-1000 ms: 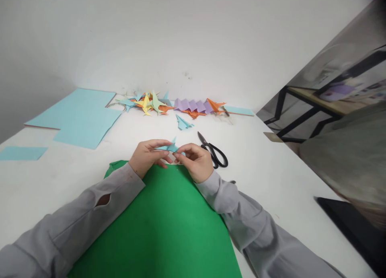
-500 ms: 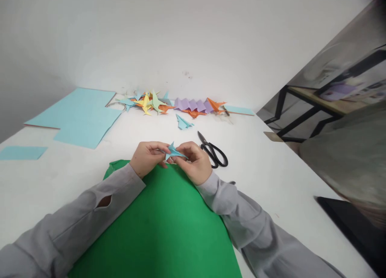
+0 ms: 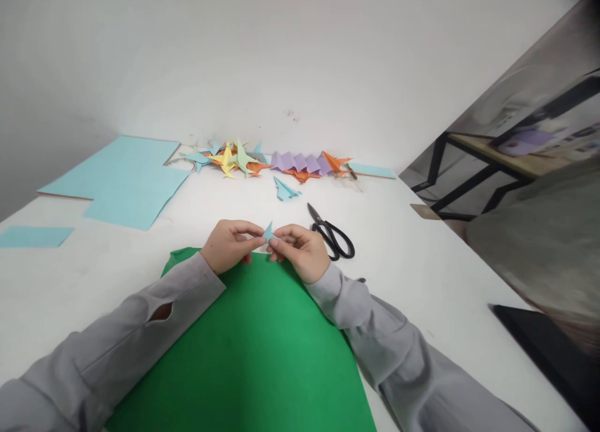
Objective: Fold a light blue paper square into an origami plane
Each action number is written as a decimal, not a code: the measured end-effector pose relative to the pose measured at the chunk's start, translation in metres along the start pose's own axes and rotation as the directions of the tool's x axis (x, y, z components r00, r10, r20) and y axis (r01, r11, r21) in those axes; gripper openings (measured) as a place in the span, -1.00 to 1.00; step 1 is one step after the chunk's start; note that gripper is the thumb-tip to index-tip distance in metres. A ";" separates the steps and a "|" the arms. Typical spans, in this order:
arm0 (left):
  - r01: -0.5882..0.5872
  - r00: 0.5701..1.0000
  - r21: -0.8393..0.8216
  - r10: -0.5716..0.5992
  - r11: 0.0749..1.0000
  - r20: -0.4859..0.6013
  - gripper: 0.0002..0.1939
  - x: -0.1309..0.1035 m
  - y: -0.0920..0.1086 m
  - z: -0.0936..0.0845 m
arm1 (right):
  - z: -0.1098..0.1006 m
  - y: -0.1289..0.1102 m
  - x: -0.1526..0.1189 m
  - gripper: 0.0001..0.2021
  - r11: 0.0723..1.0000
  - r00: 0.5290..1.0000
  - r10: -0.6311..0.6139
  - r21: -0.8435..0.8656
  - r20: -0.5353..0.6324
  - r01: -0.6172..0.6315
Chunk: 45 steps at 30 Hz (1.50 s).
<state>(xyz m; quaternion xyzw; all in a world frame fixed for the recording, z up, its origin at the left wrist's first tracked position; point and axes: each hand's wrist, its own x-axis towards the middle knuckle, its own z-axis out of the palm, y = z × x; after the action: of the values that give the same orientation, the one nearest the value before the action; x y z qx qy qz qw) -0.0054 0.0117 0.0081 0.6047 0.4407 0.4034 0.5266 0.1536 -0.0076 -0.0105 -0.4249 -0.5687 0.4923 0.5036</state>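
Between my hands is a small light-blue folded paper figure (image 3: 269,233), mostly hidden by the fingers, with one pointed tip sticking up. My left hand (image 3: 233,244) pinches its left side between thumb and fingers. Thumb and fingertips of my right hand (image 3: 302,249) are closed on its right side. Below the hands lies a large green sheet (image 3: 244,344), partly under both forearms. Black-handled scissors (image 3: 330,232) rest just right of my right hand, blades pointing away. A second blue folded paper piece (image 3: 285,189) sits beyond the hands.
Along the wall are several folded paper figures (image 3: 229,160) and a purple pleated paper strip (image 3: 300,163). Light-blue sheets (image 3: 126,175) lie at the far left, with a smaller blue rectangle (image 3: 35,236) nearer. A black flat object (image 3: 539,351) is at the right edge.
My right fingers have shifted slightly left, closer to the left fingertips. The blue figure has turned and is more covered now, its right-hand point no longer showing.
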 end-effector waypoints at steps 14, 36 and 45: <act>0.122 0.992 -0.203 -0.116 0.972 0.041 -0.76 -0.002 0.001 0.008 | 0.001 -0.003 0.003 -0.70 0.983 0.994 0.079 0.160 0.077 -0.091; 0.243 0.963 -0.392 -0.268 0.887 -0.009 -0.85 -0.002 0.005 0.008 | 0.000 -0.005 0.004 -0.82 0.843 0.952 0.267 0.442 0.146 -0.305; 0.202 0.971 -0.373 -0.236 0.906 -0.047 -0.83 -0.003 0.003 0.008 | 0.002 -0.003 0.005 -0.80 0.859 0.958 0.258 0.426 0.122 -0.285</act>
<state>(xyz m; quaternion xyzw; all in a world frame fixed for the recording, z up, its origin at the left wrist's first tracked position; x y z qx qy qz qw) 0.0017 0.0067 0.0105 0.4239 0.4465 0.4438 0.6512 0.1510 -0.0038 -0.0069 -0.3610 -0.3925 0.6865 0.4943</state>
